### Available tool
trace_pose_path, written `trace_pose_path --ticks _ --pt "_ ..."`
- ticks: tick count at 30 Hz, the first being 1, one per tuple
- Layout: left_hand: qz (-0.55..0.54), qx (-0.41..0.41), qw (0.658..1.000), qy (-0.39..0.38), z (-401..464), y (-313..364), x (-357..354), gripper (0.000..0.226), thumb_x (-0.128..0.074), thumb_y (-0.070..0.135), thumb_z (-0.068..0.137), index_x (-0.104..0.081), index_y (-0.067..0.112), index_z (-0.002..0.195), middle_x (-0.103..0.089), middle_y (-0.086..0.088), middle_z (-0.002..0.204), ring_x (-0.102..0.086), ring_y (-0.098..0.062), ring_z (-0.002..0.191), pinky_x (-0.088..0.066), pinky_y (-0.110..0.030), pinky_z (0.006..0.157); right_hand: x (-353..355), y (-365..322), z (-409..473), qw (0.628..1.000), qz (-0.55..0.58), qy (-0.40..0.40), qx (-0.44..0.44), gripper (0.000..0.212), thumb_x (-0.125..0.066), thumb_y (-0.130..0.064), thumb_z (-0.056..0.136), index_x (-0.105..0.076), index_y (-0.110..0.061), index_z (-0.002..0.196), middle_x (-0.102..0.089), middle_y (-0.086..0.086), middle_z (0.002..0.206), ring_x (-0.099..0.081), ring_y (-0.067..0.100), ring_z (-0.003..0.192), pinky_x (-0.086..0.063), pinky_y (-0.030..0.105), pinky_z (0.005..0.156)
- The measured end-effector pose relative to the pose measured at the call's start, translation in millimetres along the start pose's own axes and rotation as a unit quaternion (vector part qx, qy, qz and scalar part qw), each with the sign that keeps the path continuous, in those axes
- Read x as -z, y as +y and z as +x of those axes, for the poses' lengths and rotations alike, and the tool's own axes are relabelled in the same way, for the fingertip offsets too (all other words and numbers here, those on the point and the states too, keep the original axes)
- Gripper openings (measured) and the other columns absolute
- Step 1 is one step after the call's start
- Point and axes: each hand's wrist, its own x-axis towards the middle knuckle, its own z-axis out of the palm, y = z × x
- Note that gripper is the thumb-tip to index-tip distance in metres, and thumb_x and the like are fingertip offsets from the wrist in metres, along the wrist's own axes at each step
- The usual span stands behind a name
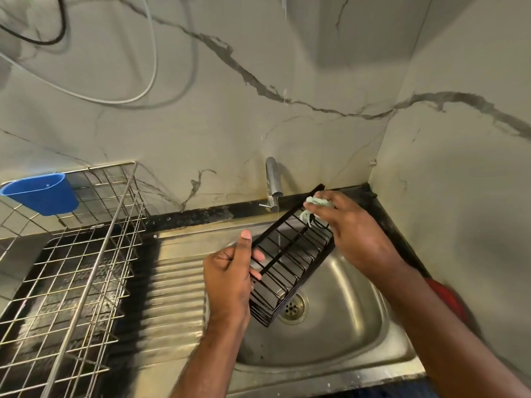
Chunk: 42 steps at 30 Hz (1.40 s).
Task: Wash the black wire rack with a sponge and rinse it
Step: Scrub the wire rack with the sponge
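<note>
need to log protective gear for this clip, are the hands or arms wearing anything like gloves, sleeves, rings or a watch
Nothing shows on them. The left hand and right hand are bare, with no gloves. Both forearms are uncovered to the frame edge, with no sleeves, and no watch, band or ring is visible. The nails look short and unpainted.

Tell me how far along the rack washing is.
Done: the rack is picked up and held over the sink, with the tap running. In hand: the left hand grips its near end while the right hand rubs a pale sponge on the far end. Left: the rest of the scrubbing and the rinse.
</note>
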Motion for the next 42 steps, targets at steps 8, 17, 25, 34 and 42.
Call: trace_pose_path --ticks 8,17,25,34,42 --pt "-0.005 -0.004 1.000 0.008 -4 5 -2 0.036 -0.067 0.026 0.094 -0.073 0.001 0.070 -0.072 -0.006 0.061 -0.051 -0.009 0.037 -0.039 -0.014 0.039 5 12 10 0.981 0.153 0.111 -0.037 0.009 -0.070 -0.009 0.090 -0.075 -0.010 0.098 -0.073 0.001 0.101 -0.068 0.005 0.095 -0.054 0.020 0.088" --pt "-0.025 0.010 1.000 0.015 -2 8 -5 0.039 -0.066 0.027 0.094 -0.071 0.002 0.065 -0.063 -0.003 0.048 -0.049 -0.008 0.035 -0.039 -0.016 0.040 10 -57 -18 0.976 0.103 -0.059 0.184 0.045 -0.040 -0.010 0.095 -0.056 -0.018 0.136 -0.061 0.006 0.135 -0.059 0.013 0.120 -0.048 0.022 0.101" --pt "-0.038 0.010 0.999 0.022 -5 14 1 0.034 -0.069 0.023 0.092 -0.073 0.002 0.067 -0.073 -0.006 0.061 -0.047 -0.007 0.034 -0.039 -0.013 0.041 31 2 18 0.994 0.056 0.001 0.094 0.044 -0.052 0.004 0.092 -0.066 -0.018 0.128 -0.066 0.007 0.125 -0.064 0.019 0.112 -0.051 0.032 0.098" --pt "-0.041 0.008 0.998 0.044 -6 12 -5 0.033 -0.069 0.023 0.093 -0.073 0.000 0.069 -0.073 -0.008 0.061 -0.048 -0.007 0.034 -0.038 -0.015 0.038 17 -45 -2 0.982 0.069 -0.029 0.176 0.055 -0.050 0.009 0.089 -0.058 -0.021 0.134 -0.062 0.000 0.130 -0.058 0.010 0.117 -0.050 0.022 0.098" --pt "-0.053 0.020 0.996 0.069 -10 11 -2 0.030 -0.072 0.021 0.091 -0.073 -0.004 0.074 -0.073 -0.006 0.061 -0.051 -0.005 0.036 -0.043 -0.017 0.039 34 23 18 0.993 0.082 0.072 0.031 0.043 -0.056 0.016 0.090 -0.073 -0.014 0.115 -0.068 0.003 0.117 -0.066 0.019 0.111 -0.051 0.024 0.098"
